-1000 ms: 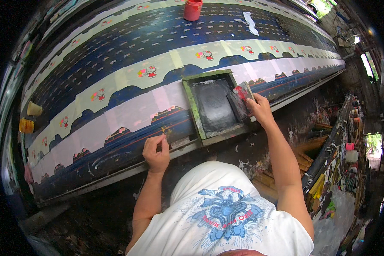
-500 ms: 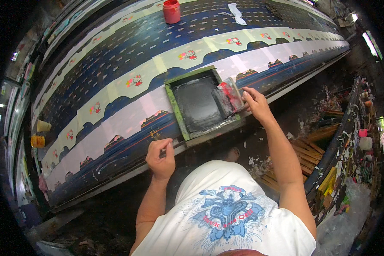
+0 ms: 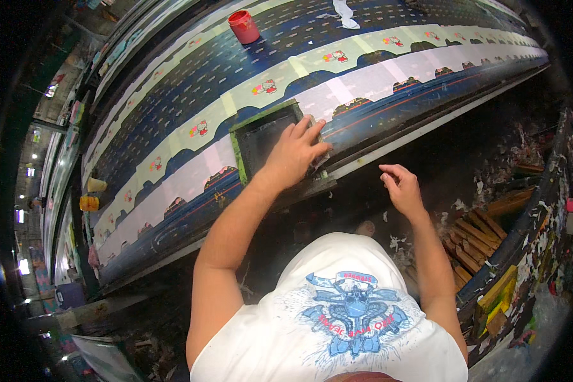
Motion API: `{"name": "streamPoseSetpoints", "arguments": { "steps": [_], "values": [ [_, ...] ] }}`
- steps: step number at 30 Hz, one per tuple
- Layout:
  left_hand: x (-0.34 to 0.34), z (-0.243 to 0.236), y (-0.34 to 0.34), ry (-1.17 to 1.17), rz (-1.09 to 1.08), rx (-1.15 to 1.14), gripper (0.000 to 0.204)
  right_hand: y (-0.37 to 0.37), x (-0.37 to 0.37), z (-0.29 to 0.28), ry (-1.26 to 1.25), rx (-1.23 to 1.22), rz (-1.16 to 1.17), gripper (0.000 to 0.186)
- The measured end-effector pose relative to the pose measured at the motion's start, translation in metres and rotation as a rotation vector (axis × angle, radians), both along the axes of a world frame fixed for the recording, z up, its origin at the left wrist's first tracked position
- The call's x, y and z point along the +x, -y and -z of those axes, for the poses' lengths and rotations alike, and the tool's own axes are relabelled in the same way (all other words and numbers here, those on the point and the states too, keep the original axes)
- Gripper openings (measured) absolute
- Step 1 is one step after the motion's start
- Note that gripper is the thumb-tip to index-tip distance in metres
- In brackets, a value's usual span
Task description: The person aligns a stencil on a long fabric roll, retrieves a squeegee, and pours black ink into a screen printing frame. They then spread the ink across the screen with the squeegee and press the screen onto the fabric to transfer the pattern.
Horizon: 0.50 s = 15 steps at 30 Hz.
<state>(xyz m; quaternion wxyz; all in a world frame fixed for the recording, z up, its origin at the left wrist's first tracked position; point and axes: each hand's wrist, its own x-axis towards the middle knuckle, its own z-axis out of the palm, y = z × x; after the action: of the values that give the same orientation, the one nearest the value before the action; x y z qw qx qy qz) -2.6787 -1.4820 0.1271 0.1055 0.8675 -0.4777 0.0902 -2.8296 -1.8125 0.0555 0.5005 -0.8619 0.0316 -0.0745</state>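
Cloth (image 3: pixel 191 184) runs the full length of the long printing table, stretched flat with rows of small pictures on pale bands. Green-rimmed printing frame (image 3: pixel 267 137) sits at the table's near edge, square over one band. Left hand (image 3: pixel 296 153) lies spread on the frame's right side, fingers flat, likely steadying it. Right hand (image 3: pixel 402 188) hangs off the near edge, loosely curled, holding nothing. Red cup (image 3: pixel 244 27) stands toward the far edge, well apart.

Left hand (image 3: pixel 294 155) extended forward on a straight arm, palm down, fingers spread; right hand (image 3: pixel 402 189) raised, fingers loosely curled, holding nothing.
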Motion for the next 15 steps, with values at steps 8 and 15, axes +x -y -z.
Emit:
{"name": "streamPoseSetpoints", "arguments": {
  "steps": [8,15],
  "values": [
    [0.028,-0.011,-0.029,-0.163,0.12,-0.083,0.025,-0.035,-0.028,-0.025,0.128,-0.111,-0.07,0.022],
    [0.025,-0.022,-0.095,-0.175,0.1,-0.329,0.023,-0.087,0.001,-0.04,0.367,-0.367,-0.169,0.018]
  ]
}}
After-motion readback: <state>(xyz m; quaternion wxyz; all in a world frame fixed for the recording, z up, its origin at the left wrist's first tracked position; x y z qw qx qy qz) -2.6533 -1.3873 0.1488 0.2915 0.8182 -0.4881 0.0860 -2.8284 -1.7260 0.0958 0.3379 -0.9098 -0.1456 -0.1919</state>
